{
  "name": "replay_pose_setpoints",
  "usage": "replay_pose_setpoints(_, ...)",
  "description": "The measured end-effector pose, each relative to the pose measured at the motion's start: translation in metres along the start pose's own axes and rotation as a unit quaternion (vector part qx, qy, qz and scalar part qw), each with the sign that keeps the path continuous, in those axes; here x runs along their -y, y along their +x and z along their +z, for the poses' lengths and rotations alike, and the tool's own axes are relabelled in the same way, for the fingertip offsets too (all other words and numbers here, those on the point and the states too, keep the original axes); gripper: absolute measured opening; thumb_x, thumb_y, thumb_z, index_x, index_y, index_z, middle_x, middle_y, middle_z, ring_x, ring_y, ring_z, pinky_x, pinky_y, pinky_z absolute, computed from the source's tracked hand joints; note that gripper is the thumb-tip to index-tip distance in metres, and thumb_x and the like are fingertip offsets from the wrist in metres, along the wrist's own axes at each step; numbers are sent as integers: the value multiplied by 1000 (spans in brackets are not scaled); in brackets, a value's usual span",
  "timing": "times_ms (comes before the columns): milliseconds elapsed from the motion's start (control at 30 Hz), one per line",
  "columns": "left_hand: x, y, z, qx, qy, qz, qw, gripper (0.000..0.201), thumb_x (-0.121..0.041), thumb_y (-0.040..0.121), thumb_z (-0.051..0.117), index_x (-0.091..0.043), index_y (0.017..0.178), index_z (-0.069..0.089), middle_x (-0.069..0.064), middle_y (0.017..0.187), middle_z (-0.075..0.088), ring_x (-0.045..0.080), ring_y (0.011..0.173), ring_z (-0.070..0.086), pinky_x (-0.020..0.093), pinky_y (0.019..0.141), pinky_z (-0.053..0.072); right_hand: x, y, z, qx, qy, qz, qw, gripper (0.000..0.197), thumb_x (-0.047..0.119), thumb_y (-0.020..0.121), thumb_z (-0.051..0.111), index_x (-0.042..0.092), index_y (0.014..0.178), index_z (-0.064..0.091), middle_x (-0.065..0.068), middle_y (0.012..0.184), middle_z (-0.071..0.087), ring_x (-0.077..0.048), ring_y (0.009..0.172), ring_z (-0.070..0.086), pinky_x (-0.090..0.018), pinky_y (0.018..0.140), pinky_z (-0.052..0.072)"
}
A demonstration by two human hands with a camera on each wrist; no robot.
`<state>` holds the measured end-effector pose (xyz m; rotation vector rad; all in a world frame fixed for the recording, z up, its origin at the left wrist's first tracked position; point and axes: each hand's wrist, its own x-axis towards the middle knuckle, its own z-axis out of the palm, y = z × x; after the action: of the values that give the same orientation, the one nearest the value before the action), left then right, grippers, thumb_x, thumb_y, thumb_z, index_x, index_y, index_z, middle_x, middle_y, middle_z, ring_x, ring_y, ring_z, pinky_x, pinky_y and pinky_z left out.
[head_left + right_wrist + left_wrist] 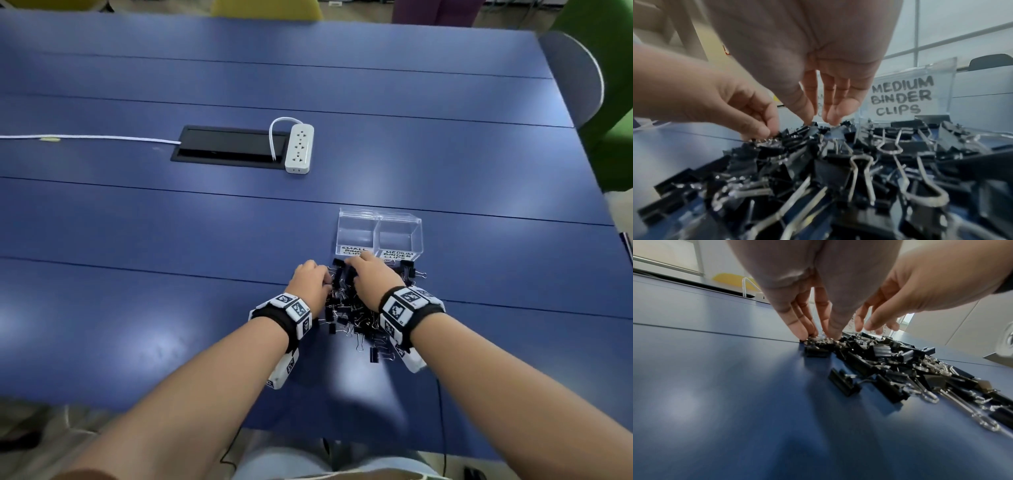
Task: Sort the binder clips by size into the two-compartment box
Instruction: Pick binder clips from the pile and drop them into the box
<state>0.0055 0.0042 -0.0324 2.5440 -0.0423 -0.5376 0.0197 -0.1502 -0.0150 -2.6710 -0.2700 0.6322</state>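
1. Lowest in the head view, my two forearms run up from the bottom edge, each with a marker-covered wristband [294, 310], and they converge just right of the frame's centre.

2. Beyond the wrists lies the pile of black binder clips [356, 318] on the blue table [137, 240]. It is one heap, two sizes mixed, too tangled to count. A few larger clips with their wire handles out lie at its lower right edge.

3. My left hand [310, 286] is at the pile's upper left. In the left wrist view its fingertips [799, 331] point down and touch small clips at the heap's edge. They seem to be pinching one, but I cannot tell for sure.

4. My right hand [371, 279] is over the pile's top. Its fingers [838, 110] hang fairly straight, tips just touching the clips and closed round nothing that I can see.

5. Just above the right hand in the frame stands the clear two-compartment box [378, 233], one unit with two bays. The left bay is labelled small and the right medium. Both look empty, so sorting has barely begun.

6. The move turns on this: the box is straight ahead of both hands, touching the pile's far edge, and the right hand is nearer.

7. One white power strip [299, 147] lies far off, at upper centre-left.
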Motion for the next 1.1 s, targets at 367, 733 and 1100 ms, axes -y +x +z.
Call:
replay_pose_setpoints(367,6,-6,1,-26,12,44,999,26,-13,90,55,-18,115,59,7,116,52,24,114,44,41,93,47,-15,7,21,-53,12,1,998,19,-3,85,52,6,102,55,-11,115,47,-27,97,53,-35,87,47)
replay_pose_setpoints(733,-3,-1,9,-14,-2,80,997,8,-8,86,57,-8,93,59,10,104,50,28,92,53,41,79,49,-21,1,20,-68,3,3,998,22,1,88,50,4,107,60,-13,115,50,-30,106,51,-38,92,46)
replay_pose_setpoints(1100,26,-8,-22,-105,-178,-75,976,22,-4,89,36,-10,92,58,3,96,58,19,79,53,28,72,42,-19,-9,4,-141,158,33,977,16,10,89,50,10,94,65,-3,97,54,-18,81,53,-29,79,48)
